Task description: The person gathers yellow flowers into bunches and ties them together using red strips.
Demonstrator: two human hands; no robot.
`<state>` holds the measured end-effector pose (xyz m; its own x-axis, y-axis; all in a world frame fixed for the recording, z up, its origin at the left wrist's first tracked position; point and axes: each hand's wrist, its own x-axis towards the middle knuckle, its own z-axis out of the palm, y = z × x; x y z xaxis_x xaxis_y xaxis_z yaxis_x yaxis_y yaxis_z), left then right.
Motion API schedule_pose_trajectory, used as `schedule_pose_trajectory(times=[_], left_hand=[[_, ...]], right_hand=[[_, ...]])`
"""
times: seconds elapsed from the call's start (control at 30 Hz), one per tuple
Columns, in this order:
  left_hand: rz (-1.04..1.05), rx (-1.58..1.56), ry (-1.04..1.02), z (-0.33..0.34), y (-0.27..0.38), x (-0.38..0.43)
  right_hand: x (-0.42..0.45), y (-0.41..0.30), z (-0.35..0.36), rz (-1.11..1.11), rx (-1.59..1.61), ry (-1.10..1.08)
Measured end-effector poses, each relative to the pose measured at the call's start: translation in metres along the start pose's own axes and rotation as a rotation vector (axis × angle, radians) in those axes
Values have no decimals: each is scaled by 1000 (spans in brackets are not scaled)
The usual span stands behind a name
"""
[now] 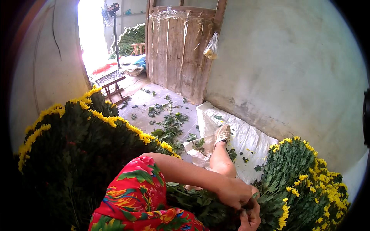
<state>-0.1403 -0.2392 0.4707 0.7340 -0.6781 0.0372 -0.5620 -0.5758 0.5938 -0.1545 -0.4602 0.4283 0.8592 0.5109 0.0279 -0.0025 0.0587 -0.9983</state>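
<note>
A leafy bunch of yellow chrysanthemums [202, 203] lies across my lap, its flower heads pointing right. My left hand [237, 192] reaches over from the left, fingers curled down at the middle of the bunch. Close against it, my right hand [252, 215] has its thumb and fingers bent around the same spot. Whatever fine thing the fingertips pinch there is hidden among fingers and leaves. A red floral cloth [144, 196] covers my left upper arm and lap.
Large stacks of yellow chrysanthemums stand at left [72, 138] and right [294, 170]. My shoe [222, 134] rests on a white woven sheet [245, 138]. Loose leaves [170, 124] litter the tiled floor. Beyond are a folding stool [111, 83], a wooden door [179, 52] and a hanging plastic bag [212, 49].
</note>
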Motion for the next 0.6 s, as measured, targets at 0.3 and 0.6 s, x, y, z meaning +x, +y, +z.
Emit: schedule_pose_trajectory(times=[0.3, 0.6], left_hand=[[-145, -1356, 265, 89, -29, 15], [151, -723, 515, 109, -18, 12]], right_hand=[[2, 23, -28, -39, 69, -5], [14, 24, -18, -77, 20, 26]])
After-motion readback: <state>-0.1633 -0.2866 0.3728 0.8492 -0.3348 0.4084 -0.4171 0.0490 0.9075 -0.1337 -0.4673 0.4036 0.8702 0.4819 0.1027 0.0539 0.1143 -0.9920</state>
